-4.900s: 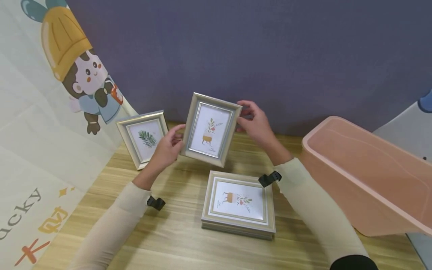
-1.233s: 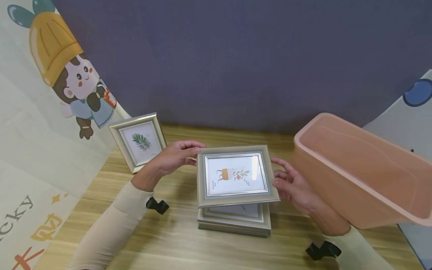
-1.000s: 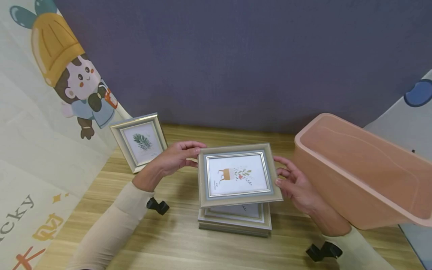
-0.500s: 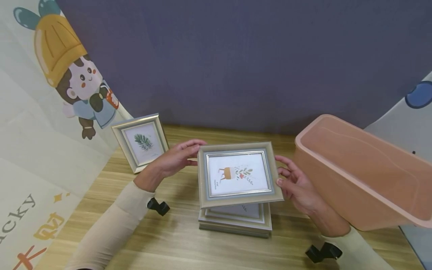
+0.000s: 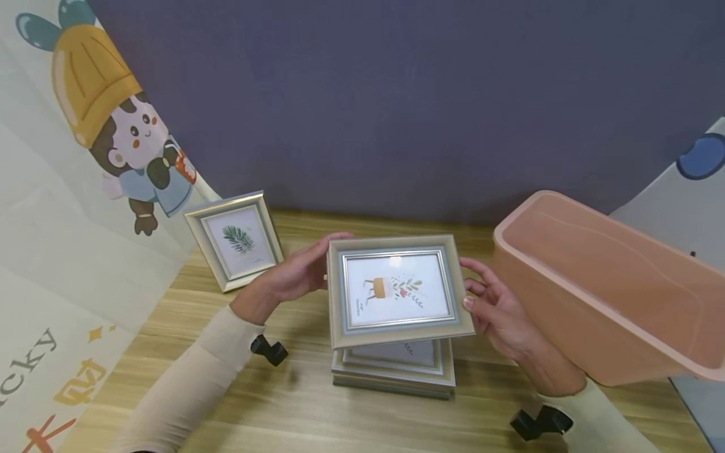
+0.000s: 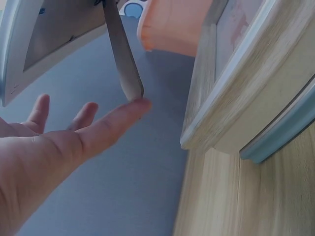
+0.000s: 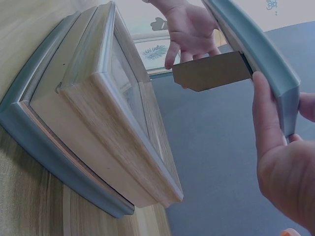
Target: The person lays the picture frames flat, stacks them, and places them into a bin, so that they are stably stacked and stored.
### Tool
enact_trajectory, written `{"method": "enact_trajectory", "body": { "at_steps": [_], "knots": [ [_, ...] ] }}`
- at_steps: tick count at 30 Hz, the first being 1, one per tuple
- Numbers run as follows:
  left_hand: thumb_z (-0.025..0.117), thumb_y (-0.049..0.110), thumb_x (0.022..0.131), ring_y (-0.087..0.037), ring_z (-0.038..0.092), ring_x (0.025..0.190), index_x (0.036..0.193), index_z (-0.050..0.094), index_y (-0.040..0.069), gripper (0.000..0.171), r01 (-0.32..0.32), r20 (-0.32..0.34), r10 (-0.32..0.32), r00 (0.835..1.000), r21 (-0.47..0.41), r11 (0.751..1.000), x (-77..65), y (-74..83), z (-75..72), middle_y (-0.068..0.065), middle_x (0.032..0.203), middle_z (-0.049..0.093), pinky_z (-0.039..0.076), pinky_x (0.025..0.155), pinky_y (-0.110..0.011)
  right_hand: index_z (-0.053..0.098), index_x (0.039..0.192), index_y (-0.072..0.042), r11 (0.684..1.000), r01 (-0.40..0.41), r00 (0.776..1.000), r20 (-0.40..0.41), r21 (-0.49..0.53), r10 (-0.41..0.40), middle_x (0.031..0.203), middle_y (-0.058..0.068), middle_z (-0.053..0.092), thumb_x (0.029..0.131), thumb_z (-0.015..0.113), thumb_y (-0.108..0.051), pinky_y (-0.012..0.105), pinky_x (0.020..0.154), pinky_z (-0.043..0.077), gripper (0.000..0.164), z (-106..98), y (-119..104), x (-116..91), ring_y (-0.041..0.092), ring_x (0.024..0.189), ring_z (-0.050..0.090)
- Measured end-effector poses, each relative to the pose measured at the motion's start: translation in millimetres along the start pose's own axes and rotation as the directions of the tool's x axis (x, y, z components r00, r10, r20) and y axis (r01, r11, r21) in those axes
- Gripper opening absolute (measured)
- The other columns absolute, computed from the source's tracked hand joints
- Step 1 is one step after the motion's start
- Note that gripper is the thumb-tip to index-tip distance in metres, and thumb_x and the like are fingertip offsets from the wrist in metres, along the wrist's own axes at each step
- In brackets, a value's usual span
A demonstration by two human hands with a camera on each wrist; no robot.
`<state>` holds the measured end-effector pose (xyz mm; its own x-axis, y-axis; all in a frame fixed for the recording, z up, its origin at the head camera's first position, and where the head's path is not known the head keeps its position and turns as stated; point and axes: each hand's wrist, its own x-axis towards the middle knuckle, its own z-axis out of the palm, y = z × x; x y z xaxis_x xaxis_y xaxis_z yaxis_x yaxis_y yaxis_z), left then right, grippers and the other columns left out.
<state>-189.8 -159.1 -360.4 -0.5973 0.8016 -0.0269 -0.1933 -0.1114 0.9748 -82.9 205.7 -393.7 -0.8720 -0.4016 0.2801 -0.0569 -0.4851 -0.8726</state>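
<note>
Dark blue-grey backing rises behind a wood-grain table; a leaf-print frame stands at the left, leaning back, and a pink bin sits at the right. Between them the plant-print frame hangs tilted just above a frame stack, its picture turned sideways; the right hand pinches its right edge between thumb and fingers; the left hand, at the far side, grips nothing, its fingers extended behind the frame; in the left wrist view, the index fingertip touches the end of the swung-out support leg.
</note>
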Motion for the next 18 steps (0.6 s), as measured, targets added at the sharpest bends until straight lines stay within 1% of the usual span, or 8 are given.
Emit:
{"method": "enact_trajectory", "body": {
  "at_steps": [2, 6, 9, 12, 16, 18],
  "knots": [
    [0.042, 0.070, 0.099, -0.019, 0.056, 0.117, 0.141, 0.046, 0.031, 0.058, 0.014, -0.001, -0.014, 1.000, 0.009, 1.000, -0.6, -0.6, 0.2, 0.004, 0.133, 0.056, 0.051, 0.094, -0.042, 0.038, 0.153, -0.017, 1.000, 0.000, 1.000, 0.001, 0.007, 0.000, 0.113, 0.002, 0.068, 0.099, 0.037, 0.018, 0.029, 0.072, 0.064, 0.064, 0.0, 0.2, -0.1, 0.014, 0.095, 0.074],
    [0.040, 0.078, 0.094, -0.020, 0.057, 0.112, 0.137, 0.047, 0.022, 0.071, 0.068, -0.026, -0.067, 0.997, 0.037, 0.997, -2.8, -1.6, 0.5, 0.002, 0.125, 0.057, 0.050, 0.095, -0.042, 0.038, 0.152, -0.017, 1.000, -0.001, 1.000, 0.001, 0.014, 0.001, 0.113, 0.002, 0.068, 0.099, 0.036, 0.018, 0.030, 0.072, 0.064, 0.064, -0.9, 0.4, -0.6, 0.014, 0.095, 0.074],
    [0.037, 0.079, 0.094, -0.021, 0.058, 0.112, 0.141, 0.043, 0.016, 0.079, 0.087, -0.031, -0.085, 0.996, 0.071, 0.994, -3.9, -1.9, 0.0, 0.001, 0.125, 0.056, 0.050, 0.097, -0.044, 0.039, 0.152, -0.017, 1.000, -0.005, 1.000, -0.001, 0.009, 0.005, 0.113, 0.001, 0.068, 0.099, 0.037, 0.018, 0.030, 0.072, 0.064, 0.064, -1.1, 0.2, -1.0, 0.014, 0.096, 0.074],
    [0.037, 0.078, 0.094, -0.021, 0.059, 0.110, 0.138, 0.046, 0.018, 0.075, 0.084, -0.037, -0.081, 0.996, 0.089, 0.992, -4.8, -1.5, -0.6, 0.001, 0.123, 0.058, 0.052, 0.096, -0.044, 0.040, 0.152, -0.018, 1.000, -0.010, 1.000, -0.007, 0.000, 0.010, 0.113, 0.001, 0.068, 0.099, 0.037, 0.018, 0.030, 0.072, 0.064, 0.063, -0.7, -0.1, -1.4, 0.014, 0.096, 0.074],
    [0.043, 0.075, 0.094, -0.018, 0.061, 0.108, 0.128, 0.054, 0.023, 0.064, 0.083, -0.086, -0.075, 0.993, 0.088, 0.993, -5.6, -0.5, -0.5, 0.005, 0.118, 0.062, 0.053, 0.093, -0.041, 0.040, 0.151, -0.018, 1.000, -0.014, 1.000, -0.013, -0.009, 0.013, 0.112, 0.001, 0.068, 0.099, 0.038, 0.017, 0.029, 0.071, 0.064, 0.063, -0.4, -0.2, -1.8, 0.013, 0.095, 0.074],
    [0.047, 0.071, 0.096, -0.016, 0.062, 0.109, 0.133, 0.055, 0.021, 0.062, 0.077, -0.116, -0.066, 0.991, 0.089, 0.993, -5.3, -0.1, -0.5, 0.007, 0.119, 0.063, 0.054, 0.092, -0.039, 0.040, 0.152, -0.018, 1.000, -0.015, 1.000, -0.017, -0.012, 0.014, 0.111, 0.001, 0.068, 0.099, 0.038, 0.017, 0.029, 0.071, 0.063, 0.063, -0.2, -0.1, -2.1, 0.013, 0.094, 0.074]
  ]
}}
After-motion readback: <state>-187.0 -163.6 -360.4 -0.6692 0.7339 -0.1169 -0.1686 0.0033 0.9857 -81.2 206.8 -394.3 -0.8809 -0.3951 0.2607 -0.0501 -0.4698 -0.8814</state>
